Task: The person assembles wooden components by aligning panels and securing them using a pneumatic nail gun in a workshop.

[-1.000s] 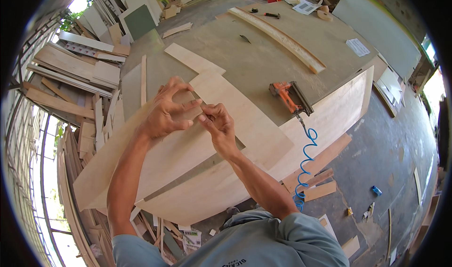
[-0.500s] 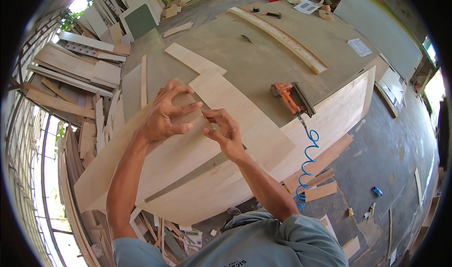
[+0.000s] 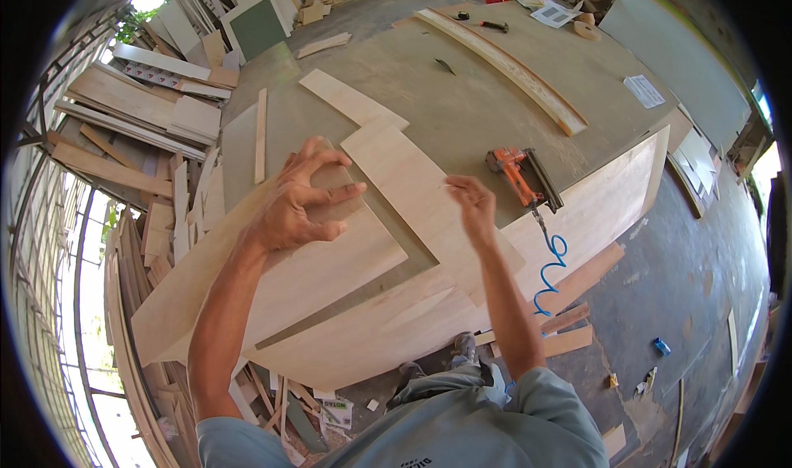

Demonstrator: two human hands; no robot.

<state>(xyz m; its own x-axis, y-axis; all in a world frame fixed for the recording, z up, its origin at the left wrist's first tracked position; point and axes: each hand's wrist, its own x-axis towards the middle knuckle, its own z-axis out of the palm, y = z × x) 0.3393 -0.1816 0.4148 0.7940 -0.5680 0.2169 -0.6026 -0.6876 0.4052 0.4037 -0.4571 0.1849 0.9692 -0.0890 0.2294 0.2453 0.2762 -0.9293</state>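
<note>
Broad pale plywood panels lie in front of me, and one plywood panel reaches out from under my left hand. That hand is curled over the panel's far left end, thumb and fingers spread around it. My right hand is raised over a long plywood strip, fingertips pinched together. Anything between those fingertips is too small and blurred to make out. To the right of that hand, an orange nail gun rests on the worktable, joined to a coiled blue air hose.
A long curved wooden piece lies across the table, with a hammer and a paper sheet near it. Stacked boards crowd the left side. Wood offcuts litter the floor at right.
My right hand has drawn away from beside the left hand, moving right over the plywood strip. The left hand keeps its place on the panel. The view has shifted slightly.
</note>
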